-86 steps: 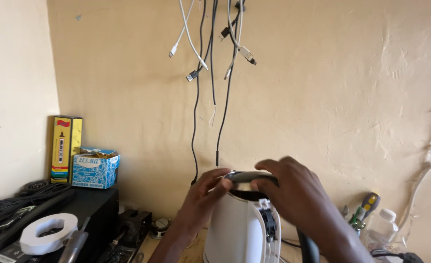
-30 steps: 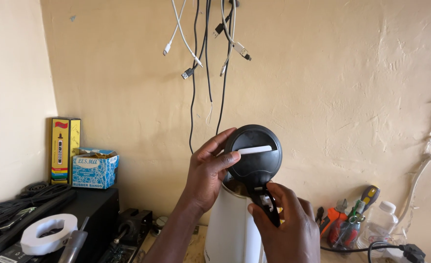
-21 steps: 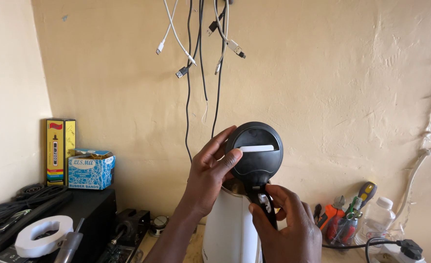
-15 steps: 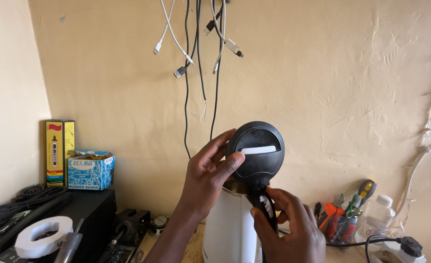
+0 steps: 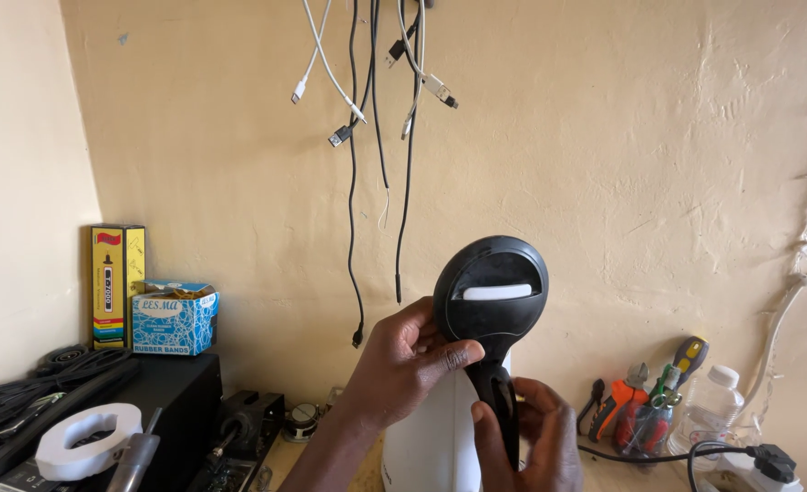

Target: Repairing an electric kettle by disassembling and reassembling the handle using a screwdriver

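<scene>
A round black plastic kettle lid [image 5: 492, 290] is tilted up over the white kettle body [image 5: 440, 437], steadied by the left hand [image 5: 401, 363]; the black handle [image 5: 502, 410] is clasped in the right hand's [image 5: 535, 446] grip.

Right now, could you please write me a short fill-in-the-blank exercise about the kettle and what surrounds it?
1. The left hand holds the round black ____ up.
2. The kettle body is ____ in colour.
3. The right hand grips the black ____.
4. The cables hang down the ____.

Missing words: lid; white; handle; wall
</scene>
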